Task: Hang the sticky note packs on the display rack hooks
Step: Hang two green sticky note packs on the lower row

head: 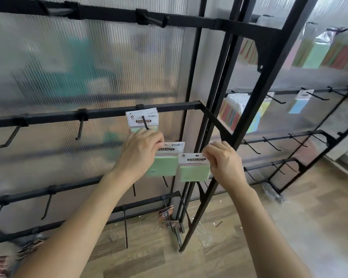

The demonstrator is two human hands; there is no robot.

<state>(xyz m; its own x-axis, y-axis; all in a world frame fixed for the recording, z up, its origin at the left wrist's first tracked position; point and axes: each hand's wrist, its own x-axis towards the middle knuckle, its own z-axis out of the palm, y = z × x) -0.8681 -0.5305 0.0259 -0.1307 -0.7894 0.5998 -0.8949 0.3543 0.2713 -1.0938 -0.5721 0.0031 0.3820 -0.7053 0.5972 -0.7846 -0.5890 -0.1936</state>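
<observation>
A sticky note pack (142, 118) with a white header card and green pad hangs on a black hook (145, 123) of the rack's middle rail (100, 112). Just below that hook, my left hand (139, 151) grips a second green pack (165, 163) by its header. To its right my right hand (223, 160) pinches the header of a third green pack (193, 167), which hangs upright in the air in front of the rack's slanted upright post (247, 109).
Empty black hooks (80, 127) stick out of the rails to the left and below. A second rack section (301, 93) to the right carries coloured note packs (235, 113). Several packets (167, 215) lie on the wooden floor at the rack's foot.
</observation>
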